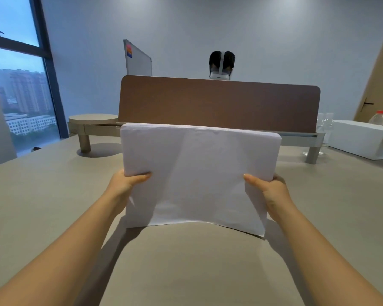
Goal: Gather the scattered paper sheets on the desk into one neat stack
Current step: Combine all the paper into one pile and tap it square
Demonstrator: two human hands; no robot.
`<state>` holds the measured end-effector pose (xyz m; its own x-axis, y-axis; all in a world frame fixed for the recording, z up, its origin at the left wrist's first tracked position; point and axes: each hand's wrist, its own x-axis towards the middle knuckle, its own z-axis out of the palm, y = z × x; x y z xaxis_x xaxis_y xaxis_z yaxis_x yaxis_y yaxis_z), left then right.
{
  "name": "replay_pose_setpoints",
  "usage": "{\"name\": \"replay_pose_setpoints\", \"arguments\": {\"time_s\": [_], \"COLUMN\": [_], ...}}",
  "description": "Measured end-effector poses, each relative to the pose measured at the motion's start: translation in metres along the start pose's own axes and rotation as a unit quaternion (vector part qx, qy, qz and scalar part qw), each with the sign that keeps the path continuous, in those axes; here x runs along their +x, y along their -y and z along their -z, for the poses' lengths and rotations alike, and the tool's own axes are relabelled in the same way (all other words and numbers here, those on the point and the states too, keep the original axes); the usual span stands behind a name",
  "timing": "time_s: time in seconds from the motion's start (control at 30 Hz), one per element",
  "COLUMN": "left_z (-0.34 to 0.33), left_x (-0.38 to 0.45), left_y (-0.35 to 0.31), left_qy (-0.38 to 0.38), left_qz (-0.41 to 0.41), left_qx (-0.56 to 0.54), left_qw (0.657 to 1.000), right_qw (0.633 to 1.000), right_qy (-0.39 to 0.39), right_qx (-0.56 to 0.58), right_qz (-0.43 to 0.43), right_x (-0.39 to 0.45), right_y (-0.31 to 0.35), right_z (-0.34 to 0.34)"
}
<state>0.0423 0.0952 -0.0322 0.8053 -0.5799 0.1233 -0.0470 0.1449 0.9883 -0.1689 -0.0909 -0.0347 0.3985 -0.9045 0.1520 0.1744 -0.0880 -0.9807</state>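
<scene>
Paper stack [199, 173] stands nearly upright above the worktop [42, 195], its long axis running left to right and its broad face toward the camera. Left hand [122, 186] and right hand [270, 191] each have a grip on a side edge, thumbs in front. Bottom edges hang uneven, just above bare worktop; a brown divider [219, 102] stands behind.
</scene>
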Motion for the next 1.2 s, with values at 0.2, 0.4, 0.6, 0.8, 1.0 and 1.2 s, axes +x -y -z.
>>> {"name": "replay_pose_setpoints", "arguments": {"time_s": [0.2, 0.4, 0.6, 0.8, 1.0, 1.2], "left_z": [-0.002, -0.008, -0.015, -0.020, -0.018, -0.025], "left_x": [-0.003, -0.005, -0.001, 0.004, 0.023, 0.022], "left_y": [0.001, -0.017, -0.058, -0.081, -0.070, -0.056], "left_qy": [-0.029, -0.062, 0.006, 0.022, -0.195, -0.125], "left_qz": [-0.004, -0.048, -0.186, -0.287, -0.272, -0.158], "left_qx": [0.003, 0.040, 0.236, 0.344, 0.390, 0.113], "left_qw": [1.000, 0.996, 0.954, 0.894, 0.858, 0.973], "right_qw": [1.000, 0.986, 0.919, 0.890, 0.913, 0.988], "right_qy": [0.002, -0.044, -0.033, 0.074, 0.035, 0.043], "right_qx": [-0.003, -0.158, -0.345, -0.390, -0.328, -0.064], "right_qz": [-0.002, 0.029, 0.188, 0.223, 0.240, 0.132], "right_x": [-0.002, 0.005, 0.011, 0.014, 0.013, 0.007], "right_y": [-0.002, 0.006, 0.039, 0.060, 0.057, 0.062], "right_z": [0.001, -0.001, -0.029, -0.052, -0.051, -0.038]}}
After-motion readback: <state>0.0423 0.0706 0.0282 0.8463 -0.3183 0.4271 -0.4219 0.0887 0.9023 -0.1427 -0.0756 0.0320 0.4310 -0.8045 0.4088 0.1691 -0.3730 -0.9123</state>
